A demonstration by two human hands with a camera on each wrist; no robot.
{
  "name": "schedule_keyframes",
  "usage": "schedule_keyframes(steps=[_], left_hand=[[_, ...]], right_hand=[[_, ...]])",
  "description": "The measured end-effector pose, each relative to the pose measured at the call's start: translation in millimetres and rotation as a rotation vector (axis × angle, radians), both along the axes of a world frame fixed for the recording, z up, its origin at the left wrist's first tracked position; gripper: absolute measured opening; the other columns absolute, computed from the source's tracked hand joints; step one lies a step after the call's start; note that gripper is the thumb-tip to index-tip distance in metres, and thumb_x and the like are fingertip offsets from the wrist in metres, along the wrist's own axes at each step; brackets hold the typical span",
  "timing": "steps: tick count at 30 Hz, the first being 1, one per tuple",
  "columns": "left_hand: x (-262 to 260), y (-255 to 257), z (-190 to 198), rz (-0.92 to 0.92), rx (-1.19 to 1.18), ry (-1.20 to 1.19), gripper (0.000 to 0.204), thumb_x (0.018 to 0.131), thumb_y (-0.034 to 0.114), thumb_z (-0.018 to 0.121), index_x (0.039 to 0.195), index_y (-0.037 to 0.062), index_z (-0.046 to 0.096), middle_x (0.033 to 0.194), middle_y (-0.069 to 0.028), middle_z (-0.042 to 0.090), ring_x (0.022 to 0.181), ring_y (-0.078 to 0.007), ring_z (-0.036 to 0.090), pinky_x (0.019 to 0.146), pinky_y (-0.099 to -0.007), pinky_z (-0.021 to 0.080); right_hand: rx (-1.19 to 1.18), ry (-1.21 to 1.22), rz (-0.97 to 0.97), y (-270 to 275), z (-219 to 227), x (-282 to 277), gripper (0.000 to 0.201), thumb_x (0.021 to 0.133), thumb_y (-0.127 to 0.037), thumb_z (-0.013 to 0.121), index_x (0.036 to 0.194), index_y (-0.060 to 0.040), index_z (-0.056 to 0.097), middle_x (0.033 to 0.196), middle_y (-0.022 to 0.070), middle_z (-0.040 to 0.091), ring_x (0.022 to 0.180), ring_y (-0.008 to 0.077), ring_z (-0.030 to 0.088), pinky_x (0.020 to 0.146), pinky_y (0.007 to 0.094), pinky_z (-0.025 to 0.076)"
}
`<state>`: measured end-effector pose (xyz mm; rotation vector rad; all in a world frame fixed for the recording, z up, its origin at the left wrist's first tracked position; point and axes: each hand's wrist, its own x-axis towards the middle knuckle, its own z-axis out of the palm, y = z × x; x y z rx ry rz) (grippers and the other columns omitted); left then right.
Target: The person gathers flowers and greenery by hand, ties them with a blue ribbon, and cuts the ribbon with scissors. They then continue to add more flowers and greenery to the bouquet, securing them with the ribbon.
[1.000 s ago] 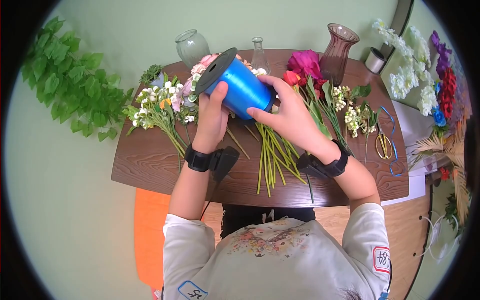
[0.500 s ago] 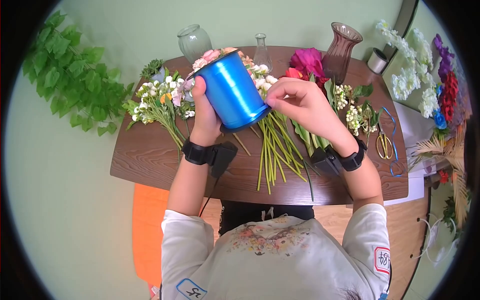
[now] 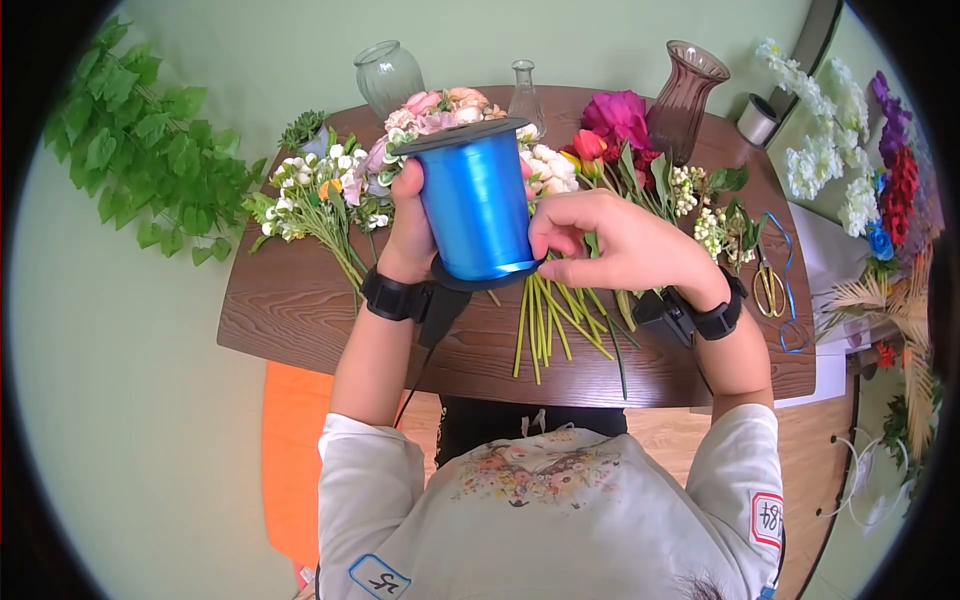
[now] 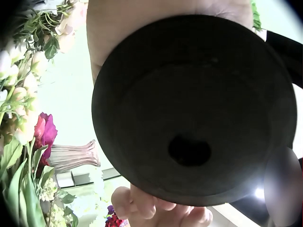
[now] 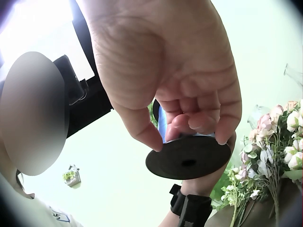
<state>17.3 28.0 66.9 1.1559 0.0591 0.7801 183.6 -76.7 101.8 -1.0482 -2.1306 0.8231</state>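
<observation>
A large spool of shiny blue ribbon [image 3: 478, 205] with black end discs is held nearly upright over the table. My left hand [image 3: 408, 232] grips it from the left side, thumb on the ribbon and the other fingers hidden behind. At the lower right edge, my right hand [image 3: 625, 240] has its fingers curled, with thumb and fingertips pinching the ribbon where a pale strip runs along the bottom. The black end disc [image 4: 142, 94] with its centre hole fills the left wrist view. In the right wrist view, thumb and fingertips meet at the rim of the lower disc [image 5: 188, 163].
Behind the spool lie white and yellow flowers [image 3: 325, 185], pink blooms [image 3: 465, 100] and red tulips [image 3: 590, 146] on a dark wooden table [image 3: 300, 310]. Glass vases [image 3: 388, 80] stand along the back. Gold-handled scissors [image 3: 768, 290] and a curled blue ribbon piece [image 3: 790, 262] lie right.
The spool has turned from a strong tilt to almost upright. My right hand has left the spool's side and moved down to the ribbon at its lower edge; my left hand keeps its hold.
</observation>
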Motion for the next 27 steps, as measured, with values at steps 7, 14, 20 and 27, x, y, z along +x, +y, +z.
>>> schedule_keyframes(steps=[7,14,20,27], left_hand=[[-1,2,-4,-0.009,-0.01,0.015,0.095,0.056,0.073,0.05,0.116,0.0,0.034,0.091,-0.0215,0.052,0.077,-0.0288,0.058,0.066,-0.0359,0.051],[-1,1,-5,0.024,0.007,0.084,0.093,0.061,0.072,0.046,0.116,-0.0015,0.035,0.093,-0.0203,0.052,0.08,-0.0273,0.057,0.069,-0.0352,0.05],[-1,-1,-4,0.062,-0.005,0.222,0.085,0.069,0.069,0.038,0.115,-0.0025,0.037,0.099,-0.0184,0.053,0.085,-0.0242,0.057,0.075,-0.0332,0.047],[1,-3,0,0.081,-0.021,0.221,0.074,0.077,0.061,0.033,0.114,-0.0033,0.037,0.102,-0.0184,0.053,0.09,-0.0238,0.056,0.077,-0.0338,0.047]], right_hand=[[-0.135,-0.01,0.022,-2,0,-1,0.008,0.076,-0.009,0.055,0.075,-0.0014,0.052,0.057,0.0002,0.045,0.053,0.0087,0.043,0.05,0.0233,0.037],[0.016,-0.085,-0.054,-5,1,-2,0.009,0.076,-0.009,0.055,0.079,-0.0001,0.054,0.063,0.0055,0.054,0.053,0.0128,0.049,0.05,0.0244,0.039],[0.12,-0.073,-0.045,-5,-6,-1,0.005,0.073,-0.007,0.052,0.076,-0.0033,0.052,0.052,0.0063,0.048,0.047,0.0185,0.048,0.047,0.029,0.037],[0.072,-0.081,-0.073,-7,-7,0,0.009,0.074,-0.005,0.052,0.082,-0.0018,0.049,0.053,0.006,0.048,0.047,0.0171,0.047,0.046,0.0268,0.037]])
